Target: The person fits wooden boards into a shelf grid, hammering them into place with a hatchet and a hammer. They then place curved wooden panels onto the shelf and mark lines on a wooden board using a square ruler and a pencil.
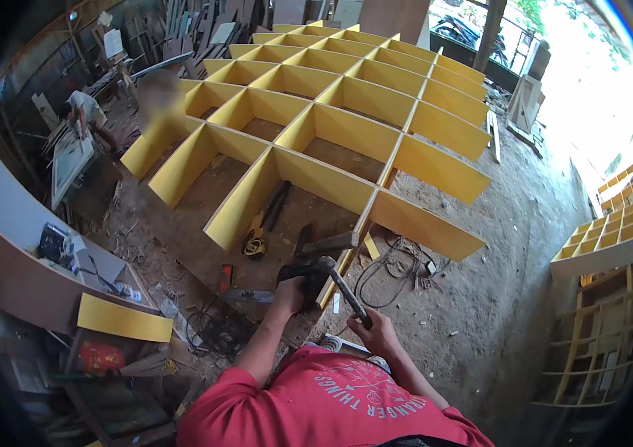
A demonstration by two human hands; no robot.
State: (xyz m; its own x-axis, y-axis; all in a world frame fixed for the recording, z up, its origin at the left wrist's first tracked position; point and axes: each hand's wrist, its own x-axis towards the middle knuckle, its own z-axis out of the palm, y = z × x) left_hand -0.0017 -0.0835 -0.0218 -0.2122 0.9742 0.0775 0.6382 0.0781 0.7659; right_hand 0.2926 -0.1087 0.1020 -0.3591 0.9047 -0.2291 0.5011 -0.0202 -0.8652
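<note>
My right hand (378,332) is closed around the handle of a hammer (349,293), whose head points up and left, close to my left hand. My left hand (292,293) is closed at the near end of a long yellow-edged strip (348,253), against a dark object that I cannot make out. Ahead stands a large yellow lattice (331,125) of crossed panels. Just beyond my left hand lies a wooden-handled tool (331,243) with a dark end. A yellow and black tape measure (254,243) rests inside the nearest bay.
A black tool (278,205), a red object (225,278) and a flat metal blade (249,296) lie nearby. Cables (387,276) coil on the dusty floor at right. Another person (87,118) bends over a panel at far left. Smaller lattice frames (615,231) stand at right.
</note>
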